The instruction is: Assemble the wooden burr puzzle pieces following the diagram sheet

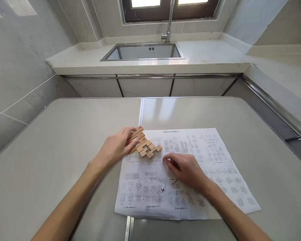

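My left hand [119,142] grips a group of flat wooden puzzle pieces [142,142] at their left end, thumb and fingers pressed on them. The pieces are notched, have dark numbers printed on them and lie side by side. At their lower right, small blocky ends [150,154] stick out over the paper. Just right of these, my right hand [183,167] is closed with thumb and forefinger together, and no object shows at its fingertips. It is over a printed paper sheet [153,187] covered with small line diagrams and lies apart from the wooden pieces.
The sheet lies across a pale table [72,140] with a metal seam [140,112] down its middle. Behind the table is a counter [203,53] with a sink [140,52] and a faucet [168,33]. Grey tiled walls [20,60] rise at the left.
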Available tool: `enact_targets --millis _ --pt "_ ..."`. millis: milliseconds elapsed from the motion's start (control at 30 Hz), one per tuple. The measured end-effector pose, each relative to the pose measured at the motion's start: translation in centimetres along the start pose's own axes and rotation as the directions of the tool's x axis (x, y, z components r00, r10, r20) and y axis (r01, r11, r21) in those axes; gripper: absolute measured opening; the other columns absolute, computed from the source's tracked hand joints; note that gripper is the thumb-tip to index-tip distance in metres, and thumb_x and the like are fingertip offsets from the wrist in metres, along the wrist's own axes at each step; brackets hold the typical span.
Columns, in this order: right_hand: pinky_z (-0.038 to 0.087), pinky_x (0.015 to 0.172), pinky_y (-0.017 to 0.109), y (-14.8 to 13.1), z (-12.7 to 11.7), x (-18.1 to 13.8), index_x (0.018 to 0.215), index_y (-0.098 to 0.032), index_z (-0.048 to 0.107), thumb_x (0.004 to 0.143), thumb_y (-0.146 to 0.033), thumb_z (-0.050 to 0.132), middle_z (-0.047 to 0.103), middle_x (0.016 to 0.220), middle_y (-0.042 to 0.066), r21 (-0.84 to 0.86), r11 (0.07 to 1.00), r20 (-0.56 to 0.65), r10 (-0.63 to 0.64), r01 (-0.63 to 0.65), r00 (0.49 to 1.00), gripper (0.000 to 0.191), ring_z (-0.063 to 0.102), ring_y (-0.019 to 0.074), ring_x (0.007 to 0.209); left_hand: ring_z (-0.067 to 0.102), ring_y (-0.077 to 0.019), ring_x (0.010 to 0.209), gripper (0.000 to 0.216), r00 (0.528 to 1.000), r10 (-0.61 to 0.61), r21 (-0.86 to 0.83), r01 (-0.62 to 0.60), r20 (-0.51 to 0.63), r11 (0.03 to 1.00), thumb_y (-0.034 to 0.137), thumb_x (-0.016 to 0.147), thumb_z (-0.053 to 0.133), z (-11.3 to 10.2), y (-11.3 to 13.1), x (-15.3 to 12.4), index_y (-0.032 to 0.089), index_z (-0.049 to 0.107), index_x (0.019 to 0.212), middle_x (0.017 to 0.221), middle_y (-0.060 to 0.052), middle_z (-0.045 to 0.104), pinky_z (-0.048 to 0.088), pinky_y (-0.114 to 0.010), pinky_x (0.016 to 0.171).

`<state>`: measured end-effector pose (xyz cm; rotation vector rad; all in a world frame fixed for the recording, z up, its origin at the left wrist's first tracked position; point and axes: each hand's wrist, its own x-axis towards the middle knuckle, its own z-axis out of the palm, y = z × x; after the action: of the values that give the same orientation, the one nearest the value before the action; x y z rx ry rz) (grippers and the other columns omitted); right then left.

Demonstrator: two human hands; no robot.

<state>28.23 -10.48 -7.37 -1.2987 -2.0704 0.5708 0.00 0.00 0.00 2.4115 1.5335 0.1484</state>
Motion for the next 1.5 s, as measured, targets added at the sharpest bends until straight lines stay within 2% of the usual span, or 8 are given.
enact_targets --millis 100,333,567,767,1000,1167,1367,1500 --pt "0.046 0.06 0.027 0.0 0.0 0.0 0.104 -0.021 0.073 0.109 -0.026 0.054 0.075 0.072 0.0 -0.005 1.0 -0.001 0.001 -0.001 1.0 0.02 0.065 0.0144 0.059 0.074 -0.0271 0.106 0.042 1.0 0.014 0.058 -0.014 0.001 0.998 0.048 0.104 0.052 -0.3 0.1 0.0 0.028 0.056 0.141 0.138 -0.005 0.072 0.052 -0.033 0.079" --pt "0.044 0.062 0.026 -0.1 0.0 0.0 0.102 -0.022 0.073 0.107 -0.023 0.055 0.076 0.073 0.0 -0.006 1.0 -0.013 0.008 -0.009 1.0 0.019 0.066 0.015 0.061 0.074 -0.0271 0.098 0.036 0.991 0.011 0.21 -0.039 0.131 0.977 0.049 0.103 0.052 -1.3 0.9 0.8 0.027 0.06 0.13 0.133 -0.006 0.074 0.046 -0.032 0.068" --pt "0.042 0.064 0.026 -0.1 -0.1 0.3 0.099 -0.022 0.073 0.105 -0.021 0.055 0.075 0.073 0.0 -0.014 1.0 -0.021 0.023 -0.024 1.0 0.019 0.065 0.0146 0.062 0.073 -0.0289 0.096 0.042 0.978 -0.019 0.274 -0.039 0.206 0.961 0.038 0.091 0.061 -2.2 2.0 2.6 0.026 0.059 0.131 0.118 -0.006 0.078 0.042 -0.031 0.064" --pt "0.04 0.065 0.026 0.0 0.0 0.3 0.099 -0.022 0.074 0.103 -0.018 0.059 0.074 0.072 -0.001 -0.024 0.999 -0.029 0.035 -0.035 0.999 0.016 0.066 0.0146 0.063 0.073 -0.0267 0.081 0.045 0.977 -0.034 0.285 -0.027 0.209 0.958 0.039 0.08 0.064 -2.3 2.0 3.5 0.022 0.06 0.122 0.099 -0.006 0.081 0.039 -0.03 0.059" --pt "0.036 0.062 0.025 -0.2 -0.3 0.4 0.093 -0.022 0.072 0.101 -0.015 0.058 0.07 0.068 -0.003 -0.025 0.998 -0.003 0.05 -0.05 0.999 0.017 0.06 0.0132 0.058 0.075 -0.0279 0.091 0.053 0.98 -0.069 0.298 0.01 0.186 0.955 0.04 0.079 0.064 -3.1 1.3 3.2 0.023 0.059 0.129 0.11 -0.005 0.082 0.045 -0.032 0.064" --pt "0.036 0.063 0.026 -0.3 -0.4 0.5 0.094 -0.022 0.072 0.102 -0.016 0.056 0.071 0.07 -0.002 -0.027 0.998 0.008 0.061 -0.06 0.998 0.018 0.06 0.0145 0.06 0.076 -0.0258 0.093 0.039 0.978 -0.089 0.301 0.028 0.19 0.953 0.041 0.085 0.061 -3.8 1.0 2.8 0.025 0.064 0.12 0.113 -0.002 0.083 0.046 -0.032 0.067" --pt "0.036 0.063 0.026 -0.5 -0.6 0.5 0.094 -0.022 0.072 0.102 -0.016 0.058 0.072 0.072 -0.001 -0.02 0.997 0.027 0.079 -0.079 0.997 0.017 0.061 0.0148 0.062 0.076 -0.025 0.094 0.036 0.973 -0.116 0.308 0.051 0.198 0.95 0.048 0.09 0.059 -3.5 0.8 2.9 0.026 0.066 0.118 0.118 -0.002 0.082 0.046 -0.031 0.067" --pt "0.035 0.063 0.026 -0.6 -0.7 0.6 0.094 -0.022 0.072 0.102 -0.017 0.058 0.071 0.07 -0.002 -0.018 0.996 0.033 0.088 -0.088 0.996 0.017 0.06 0.0148 0.061 0.076 -0.0274 0.095 0.034 0.972 -0.136 0.331 0.067 0.19 0.941 0.04 0.085 0.062 -2.8 1.1 3.2 0.026 0.068 0.115 0.112 -0.003 0.083 0.045 -0.032 0.066"
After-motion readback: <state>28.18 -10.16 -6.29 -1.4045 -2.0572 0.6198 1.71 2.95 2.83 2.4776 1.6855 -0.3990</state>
